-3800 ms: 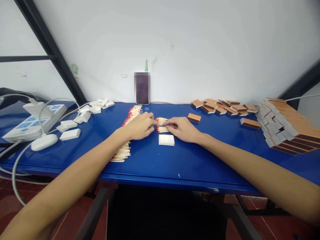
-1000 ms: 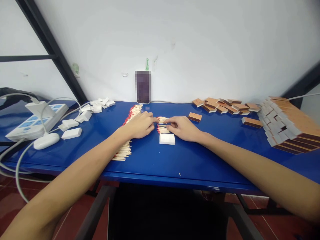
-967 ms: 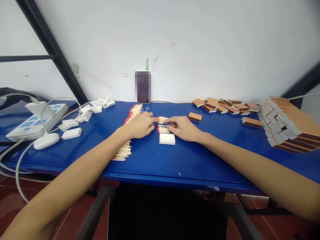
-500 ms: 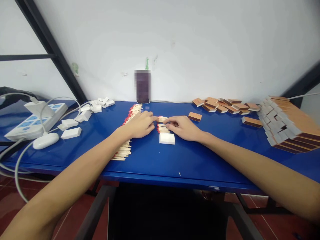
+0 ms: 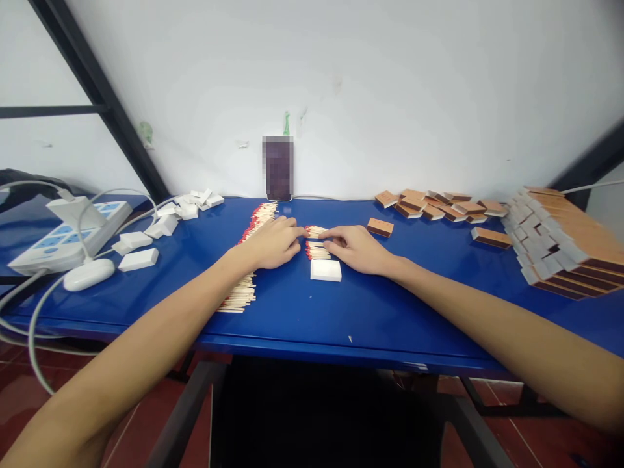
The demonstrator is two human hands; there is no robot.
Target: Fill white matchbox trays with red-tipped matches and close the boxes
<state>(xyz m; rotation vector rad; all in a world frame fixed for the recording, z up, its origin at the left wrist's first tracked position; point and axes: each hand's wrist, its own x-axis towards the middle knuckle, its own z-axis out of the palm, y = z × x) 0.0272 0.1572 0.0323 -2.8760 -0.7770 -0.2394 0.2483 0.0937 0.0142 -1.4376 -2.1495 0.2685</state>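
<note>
My left hand [image 5: 279, 243] rests palm down over a long row of red-tipped matches [image 5: 240, 296], partly covering it. Its index finger reaches right, to the red heads of a small group of matches [image 5: 316, 231]. From the other side, my right hand [image 5: 361, 249] touches or nearly touches the plain ends of that group with its index fingertip. Both thumbs stand apart from the index fingers, and neither hand grips anything. Closer to me lies a second small group of matches [image 5: 318, 250]. Just in front of it sits a white matchbox tray [image 5: 325, 270].
White trays [image 5: 188, 207] lie scattered at the back left, beside a power strip [image 5: 73, 237] with cables. Brown matchboxes [image 5: 433, 207] are heaped at the back right, near a big stack of matchboxes [image 5: 570, 240]. A phone-like device [image 5: 278, 169] leans against the wall.
Almost nothing differs. Both index fingertips have shifted very slightly at the far group of matches; the other things lie as before.
</note>
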